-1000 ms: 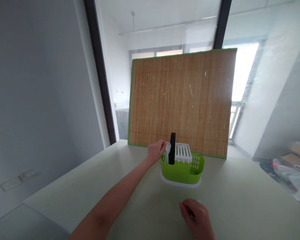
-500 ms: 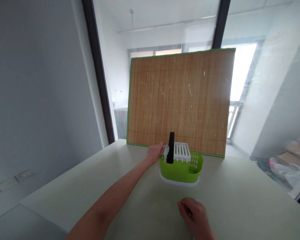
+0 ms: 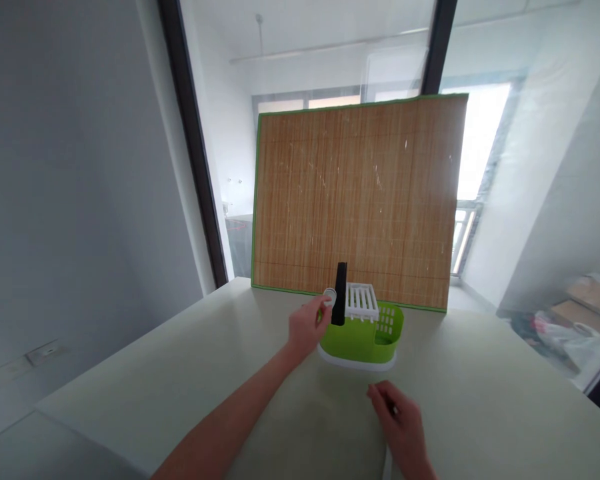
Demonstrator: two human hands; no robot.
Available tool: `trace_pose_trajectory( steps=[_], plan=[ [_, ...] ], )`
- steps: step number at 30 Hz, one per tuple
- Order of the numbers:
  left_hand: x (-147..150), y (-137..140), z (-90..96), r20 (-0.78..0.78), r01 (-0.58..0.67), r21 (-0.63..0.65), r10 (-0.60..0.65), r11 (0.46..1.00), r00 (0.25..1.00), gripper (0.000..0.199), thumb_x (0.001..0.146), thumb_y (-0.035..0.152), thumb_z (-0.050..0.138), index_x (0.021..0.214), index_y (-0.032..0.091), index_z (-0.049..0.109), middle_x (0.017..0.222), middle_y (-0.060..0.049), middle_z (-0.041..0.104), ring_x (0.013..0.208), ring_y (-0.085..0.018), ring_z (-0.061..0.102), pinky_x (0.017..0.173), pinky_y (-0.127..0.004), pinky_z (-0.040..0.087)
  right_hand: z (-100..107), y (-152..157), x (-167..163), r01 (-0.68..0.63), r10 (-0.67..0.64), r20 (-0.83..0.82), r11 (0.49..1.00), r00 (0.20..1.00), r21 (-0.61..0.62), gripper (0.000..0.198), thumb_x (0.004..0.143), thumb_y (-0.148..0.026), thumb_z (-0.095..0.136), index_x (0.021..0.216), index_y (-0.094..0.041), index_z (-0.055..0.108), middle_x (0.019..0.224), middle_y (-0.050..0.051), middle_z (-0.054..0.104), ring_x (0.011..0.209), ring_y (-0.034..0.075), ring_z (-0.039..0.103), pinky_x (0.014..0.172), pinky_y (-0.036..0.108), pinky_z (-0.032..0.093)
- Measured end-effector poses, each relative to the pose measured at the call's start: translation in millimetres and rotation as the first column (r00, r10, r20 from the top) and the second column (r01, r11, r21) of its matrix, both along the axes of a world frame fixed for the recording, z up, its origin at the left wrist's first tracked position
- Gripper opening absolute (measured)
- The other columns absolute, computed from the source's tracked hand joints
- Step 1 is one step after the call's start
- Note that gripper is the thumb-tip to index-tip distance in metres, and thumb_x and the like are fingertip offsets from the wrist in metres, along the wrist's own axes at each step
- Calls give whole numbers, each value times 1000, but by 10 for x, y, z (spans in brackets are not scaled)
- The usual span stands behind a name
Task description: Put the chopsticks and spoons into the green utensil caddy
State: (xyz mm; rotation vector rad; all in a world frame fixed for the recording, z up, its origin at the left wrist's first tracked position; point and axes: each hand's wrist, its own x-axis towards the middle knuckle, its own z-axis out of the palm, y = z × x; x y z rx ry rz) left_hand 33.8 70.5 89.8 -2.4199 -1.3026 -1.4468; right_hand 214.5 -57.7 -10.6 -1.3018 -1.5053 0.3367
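Since the earlier frame, our left hand (image 3: 306, 328) has drawn nearer us, at nine o'clock on the green caddy (image 3: 353, 343). Its fingers pinch the white spoon (image 3: 331, 293) near ten; we should keep clear of the black handle (image 3: 339, 295). At five, our right hand (image 3: 401, 417) curls, its contents indeterminable.

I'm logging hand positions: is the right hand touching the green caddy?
No, the right hand is nearer the camera than the green caddy, and tabletop shows between them.
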Motion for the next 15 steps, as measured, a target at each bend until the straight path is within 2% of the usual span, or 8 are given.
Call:
trace_pose_trajectory(
  steps=[3,6,10,12,15],
  plan=[
    [204,-394,-321,-29,200,-173,-208,964,978,24,87,34,43,102,22,58,75,2,64,57,-8,53,60,-20,40,60,7,87,66,-70,-186,998,980,-23,32,84,-45,50,69,-18,56,58,-3,48,55,12,43,51,20,32],
    [476,-651,-623,-116,311,-374,-377,873,919,28,82,38,51,106,26,59,76,3,67,62,-12,58,63,-24,42,94,20,174,122,-122,-298,992,947,-16,30,83,-45,52,74,-18,58,58,-4,49,57,13,43,51,20,33],
    [783,-728,-838,-150,299,-557,-448,775,881,40,71,46,60,108,31,60,72,0,68,68,-20,62,62,-33,43,95,48,254,182,-175,-354,983,919,-15,31,82,-46,53,71,-18,58,56,-4,46,54,12,41,50,21,32],
    [884,-706,-886,-173,271,-585,-444,764,879,36,68,46,62,101,31,64,68,-1,68,66,-22,62,58,-35,42,89,65,276,200,-193,-376,980,906,-20,32,82,-47,53,71,-17,58,55,-5,45,53,12,40,50,21,32],
    [962,-670,-928,-222,240,-583,-436,776,872,20,68,39,61,83,29,68,66,-2,67,64,-22,60,52,-34,39,82,87,295,210,-202,-397,978,895,-24,32,82,-47,53,72,-17,59,55,-5,44,52,11,38,49,21,31]
  ],
)
